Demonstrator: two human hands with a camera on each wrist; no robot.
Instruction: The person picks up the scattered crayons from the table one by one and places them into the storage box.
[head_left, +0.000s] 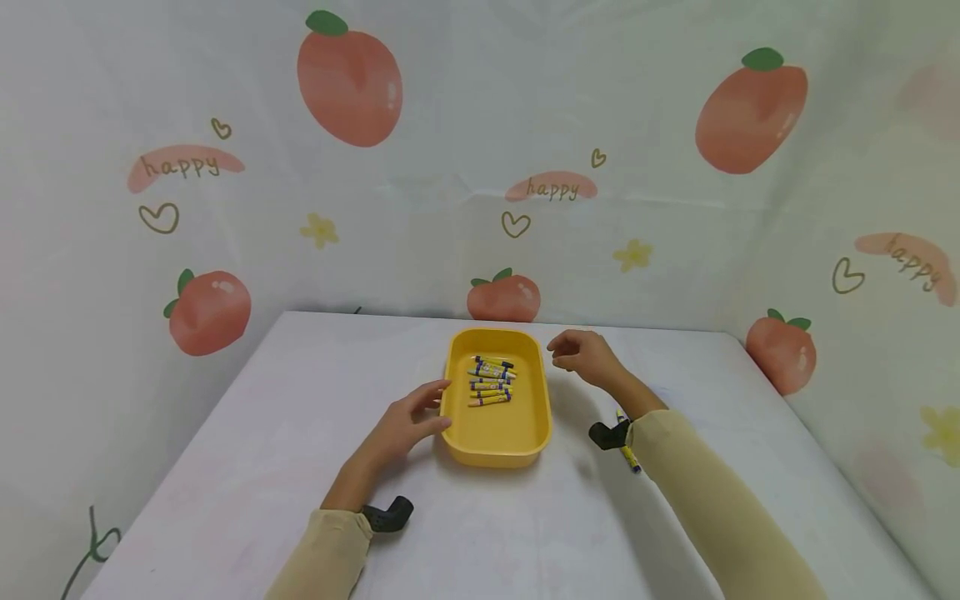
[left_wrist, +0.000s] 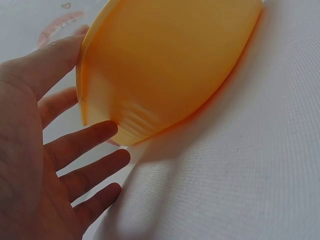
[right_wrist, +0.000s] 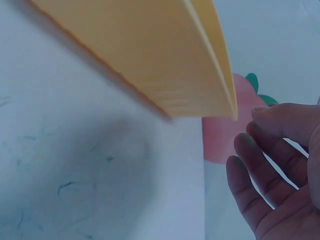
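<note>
A yellow plastic tray [head_left: 498, 442] stands in the middle of the table, with several crayons [head_left: 491, 385] lying side by side in its upper left part. My left hand [head_left: 411, 423] is at the tray's left side, thumb and fingertips spread along the rim. In the left wrist view, the fingers are fairly straight and reach the wall of the tray [left_wrist: 170, 65]. My right hand [head_left: 588, 357] hovers off the tray's far right corner, fingers loosely bent and holding nothing. The right wrist view shows a gap between those fingertips and the tray [right_wrist: 150, 60].
One more crayon [head_left: 630, 457], yellow with dark ends, lies on the table right of the tray, partly hidden by the right wrist's camera strap [head_left: 609, 435]. A white cloth covers the table [head_left: 300, 400]. Behind it hangs a printed backdrop [head_left: 450, 100] with fruit.
</note>
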